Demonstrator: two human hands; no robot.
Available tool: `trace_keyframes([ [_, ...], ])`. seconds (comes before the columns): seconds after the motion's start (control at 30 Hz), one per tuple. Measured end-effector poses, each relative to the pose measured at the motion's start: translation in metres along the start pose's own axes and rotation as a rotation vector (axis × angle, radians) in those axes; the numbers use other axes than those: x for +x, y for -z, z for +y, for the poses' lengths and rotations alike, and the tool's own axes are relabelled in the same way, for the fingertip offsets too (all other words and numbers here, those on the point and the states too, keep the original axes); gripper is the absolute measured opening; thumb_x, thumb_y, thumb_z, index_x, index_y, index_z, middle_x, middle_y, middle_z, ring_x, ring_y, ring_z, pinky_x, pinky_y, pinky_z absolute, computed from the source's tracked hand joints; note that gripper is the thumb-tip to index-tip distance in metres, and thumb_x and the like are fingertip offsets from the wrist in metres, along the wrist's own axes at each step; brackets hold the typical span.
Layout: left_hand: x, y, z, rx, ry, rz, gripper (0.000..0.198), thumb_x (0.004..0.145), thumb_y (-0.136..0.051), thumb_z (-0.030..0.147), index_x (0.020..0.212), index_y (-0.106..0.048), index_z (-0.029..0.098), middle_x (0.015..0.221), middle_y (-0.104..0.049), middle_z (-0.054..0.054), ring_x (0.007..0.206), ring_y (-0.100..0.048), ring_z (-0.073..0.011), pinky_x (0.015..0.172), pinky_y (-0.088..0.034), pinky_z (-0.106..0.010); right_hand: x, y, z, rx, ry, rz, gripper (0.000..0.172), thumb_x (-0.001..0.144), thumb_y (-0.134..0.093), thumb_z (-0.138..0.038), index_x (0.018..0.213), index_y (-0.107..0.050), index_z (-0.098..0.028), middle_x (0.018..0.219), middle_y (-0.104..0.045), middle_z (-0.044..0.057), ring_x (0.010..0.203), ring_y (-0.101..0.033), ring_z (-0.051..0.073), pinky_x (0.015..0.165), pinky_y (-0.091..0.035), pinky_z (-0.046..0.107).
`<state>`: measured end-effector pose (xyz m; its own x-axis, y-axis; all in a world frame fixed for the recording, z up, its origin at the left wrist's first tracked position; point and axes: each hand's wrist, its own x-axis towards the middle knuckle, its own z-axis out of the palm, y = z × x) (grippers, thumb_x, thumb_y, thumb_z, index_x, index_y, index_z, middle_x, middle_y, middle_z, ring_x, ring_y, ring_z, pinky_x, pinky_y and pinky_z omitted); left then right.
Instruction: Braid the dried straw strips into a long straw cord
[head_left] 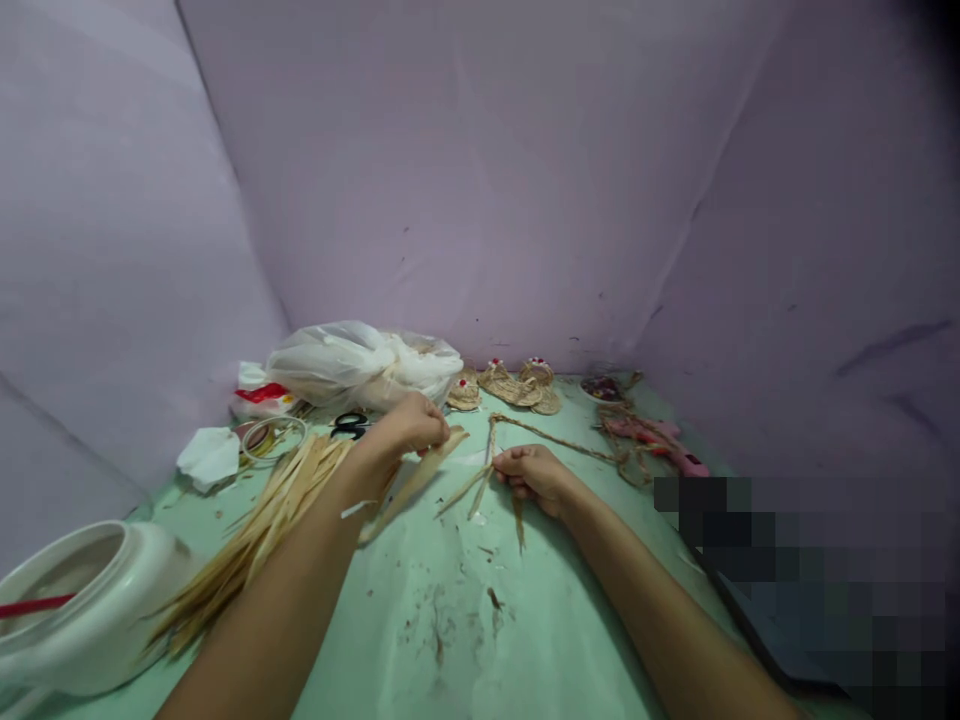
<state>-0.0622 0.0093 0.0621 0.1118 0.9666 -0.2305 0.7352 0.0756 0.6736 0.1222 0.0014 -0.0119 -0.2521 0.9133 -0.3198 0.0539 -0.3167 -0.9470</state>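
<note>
My left hand (426,424) is closed on the upper end of a pale dried leaf strip (412,487), which slants down to the left. Between the fingertips of my right hand (534,474) is pinched the end of a braided cord (556,438). Loose strands (466,490) fan out below that pinch toward the left. From the pinch the cord rises, bends, then runs right across the table. Left of my left forearm lies a bundle of dried leaf strips (262,515), partly hidden by the arm.
At the back are a white plastic bag (360,362), black scissors (349,426) and small woven slippers (517,385). A pink glue gun (679,455) lies among cords at right. Tape rolls (274,438) and a white pot (112,610) stand left. Scraps (493,598) dot the green tabletop (420,640).
</note>
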Motion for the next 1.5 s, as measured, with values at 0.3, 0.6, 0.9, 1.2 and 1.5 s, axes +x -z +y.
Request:
trace_keyframes([
  [0.3,0.019,-0.046,-0.016,-0.174,0.064,-0.155,0.011,0.059,-0.056,0.023,0.056,-0.051,0.014,0.038,-0.038,0.004,0.034,-0.033,-0.0072,0.036,-0.019,-0.020,0.002,0.001,0.003,0.029,0.027,-0.002,0.016,0.064,-0.058,-0.018,0.052,-0.049,-0.013,0.046,-0.049,-0.003,0.034,-0.028,0.002,0.033,-0.021,0.017],
  [0.6,0.030,-0.049,-0.017,-0.492,0.331,-0.374,0.030,0.071,-0.053,0.043,0.068,-0.053,0.014,0.050,-0.048,0.003,0.034,-0.032,-0.0033,0.035,-0.013,-0.018,0.004,0.002,0.005,0.019,0.053,-0.003,0.014,0.063,-0.058,-0.018,0.052,-0.050,-0.012,0.048,-0.050,-0.003,0.035,-0.031,0.003,0.034,-0.021,0.018],
  [0.9,0.026,-0.055,-0.015,-0.535,0.320,-0.424,0.014,0.061,-0.059,0.025,0.061,-0.053,0.013,0.039,-0.037,0.006,0.031,-0.023,-0.0014,0.034,-0.009,-0.016,0.002,0.000,0.003,0.003,0.064,-0.008,0.014,0.063,-0.055,-0.017,0.051,-0.050,-0.012,0.045,-0.047,-0.003,0.034,-0.029,0.002,0.034,-0.020,0.017],
  [1.2,0.024,-0.062,-0.012,-0.576,0.299,-0.379,0.007,0.062,-0.054,0.018,0.058,-0.053,0.012,0.038,-0.038,0.005,0.028,-0.022,-0.0017,0.033,-0.012,-0.017,0.002,-0.001,0.002,0.007,0.077,0.001,0.012,0.062,-0.055,-0.016,0.051,-0.051,-0.012,0.044,-0.048,-0.003,0.035,-0.030,0.002,0.033,-0.021,0.017],
  [1.5,0.020,-0.062,-0.001,-0.276,0.164,-0.146,0.004,0.051,-0.051,0.009,0.051,-0.049,0.013,0.033,-0.032,0.007,0.031,-0.027,-0.0048,0.036,-0.018,-0.019,0.003,-0.001,0.004,-0.023,0.066,-0.013,0.013,0.064,-0.054,-0.016,0.052,-0.051,-0.012,0.046,-0.051,-0.002,0.033,-0.030,0.002,0.031,-0.023,0.017],
])
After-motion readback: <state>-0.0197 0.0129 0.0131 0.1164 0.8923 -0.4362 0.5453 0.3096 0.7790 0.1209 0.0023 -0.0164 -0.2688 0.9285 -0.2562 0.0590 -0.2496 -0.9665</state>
